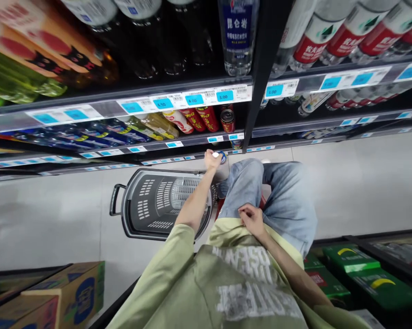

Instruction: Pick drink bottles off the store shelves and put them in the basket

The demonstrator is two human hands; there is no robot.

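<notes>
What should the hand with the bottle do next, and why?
Probably lower the bottle into the grey basket. The left hand grips it by the bottom shelf, the basket sits open just below, and the right hand rests on the thigh.

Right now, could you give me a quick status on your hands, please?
Left hand gripping a bottle at the bottom shelf. Right hand resting on knee. Basket below, beside legs.

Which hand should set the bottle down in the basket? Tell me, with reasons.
The left hand. It is stretched out low by the bottom shelf, closed on the bottle, right beside the grey basket. The right hand rests back on the thigh, holding nothing.
</notes>
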